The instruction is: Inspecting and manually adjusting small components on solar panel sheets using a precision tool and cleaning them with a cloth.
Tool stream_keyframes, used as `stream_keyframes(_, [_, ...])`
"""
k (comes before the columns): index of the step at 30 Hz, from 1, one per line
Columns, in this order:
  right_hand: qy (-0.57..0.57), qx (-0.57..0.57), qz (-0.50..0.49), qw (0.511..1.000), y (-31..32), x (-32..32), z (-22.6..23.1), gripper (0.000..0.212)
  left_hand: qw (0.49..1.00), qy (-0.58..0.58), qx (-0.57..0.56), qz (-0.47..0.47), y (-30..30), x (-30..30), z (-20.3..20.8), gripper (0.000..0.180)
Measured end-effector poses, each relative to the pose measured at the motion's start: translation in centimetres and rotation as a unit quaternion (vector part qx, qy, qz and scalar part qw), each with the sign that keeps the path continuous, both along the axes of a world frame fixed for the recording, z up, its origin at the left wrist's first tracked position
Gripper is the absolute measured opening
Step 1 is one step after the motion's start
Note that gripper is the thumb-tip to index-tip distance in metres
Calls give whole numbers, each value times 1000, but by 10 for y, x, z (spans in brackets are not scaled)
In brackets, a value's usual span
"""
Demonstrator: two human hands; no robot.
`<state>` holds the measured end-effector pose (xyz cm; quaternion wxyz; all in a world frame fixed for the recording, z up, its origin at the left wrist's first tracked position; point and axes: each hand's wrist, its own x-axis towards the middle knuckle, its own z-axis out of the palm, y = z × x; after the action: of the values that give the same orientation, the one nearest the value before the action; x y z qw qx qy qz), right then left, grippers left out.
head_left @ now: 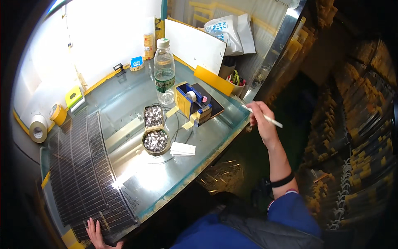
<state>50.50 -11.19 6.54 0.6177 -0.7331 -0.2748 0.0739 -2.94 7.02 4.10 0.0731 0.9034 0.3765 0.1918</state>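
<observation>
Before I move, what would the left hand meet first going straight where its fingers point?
The dark gridded sheet: the left hand lies at its near edge, fingers over it, seemingly touching, though depth is hard to judge.

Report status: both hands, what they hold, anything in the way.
Right hand: gripping slim white stick-shaped tool. Left hand: open, at near end of flat black gridded sheet. Nothing seen blocking either hand.

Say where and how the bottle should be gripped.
Probably around the upper body of the bottle, above the label, coming from the left: it stands upright, narrowing toward the cap, and the tape dispenser sits close on its right.
</observation>
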Motion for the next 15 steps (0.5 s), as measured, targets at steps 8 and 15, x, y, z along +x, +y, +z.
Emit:
stream_keyframes(8, [-221, -89, -151, 959, 73, 83, 13, 23, 1000, -11, 17, -6, 7, 0, -7, 79])
stream_keyframes(15, [-254, -221, -175, 925, 105, 142, -5, 18, 1000, -17, -5, -3, 14, 0, 0, 85])
